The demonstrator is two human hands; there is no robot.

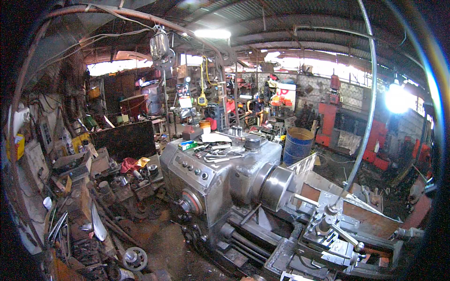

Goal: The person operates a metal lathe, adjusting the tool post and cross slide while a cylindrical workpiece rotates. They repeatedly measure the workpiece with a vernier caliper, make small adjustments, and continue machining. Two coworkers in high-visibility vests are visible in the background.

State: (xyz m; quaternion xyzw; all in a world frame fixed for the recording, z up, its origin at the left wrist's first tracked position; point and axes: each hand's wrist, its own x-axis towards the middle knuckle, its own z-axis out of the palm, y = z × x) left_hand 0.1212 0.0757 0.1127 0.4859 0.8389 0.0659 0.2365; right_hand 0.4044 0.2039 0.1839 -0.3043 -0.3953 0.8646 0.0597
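Observation:
Neither my left hand nor my right hand can be made out. A large grey metal lathe (220,182) stands in front of me. Its round chuck (277,186) shines and grips a thin bar (307,200) that points toward the tool post (324,225). A lever with a ball end (359,246) sticks out from the tool post. On the headstock's sloping panel is a row of knobs (190,168), with a dial (191,202) below. Wrenches and other hand tools (219,152) lie heaped on top, beside a small green box (187,145) and a dark metal cylinder (253,141).
Metal scrap, rods and a handwheel (135,258) crowd the left floor. A blue drum (298,146) stands behind the lathe, with a red machine frame (328,124) farther right. A slanting pole (368,107) rises by the tool post. A yellow hoist control (202,100) hangs overhead; a person (256,107) sits far back.

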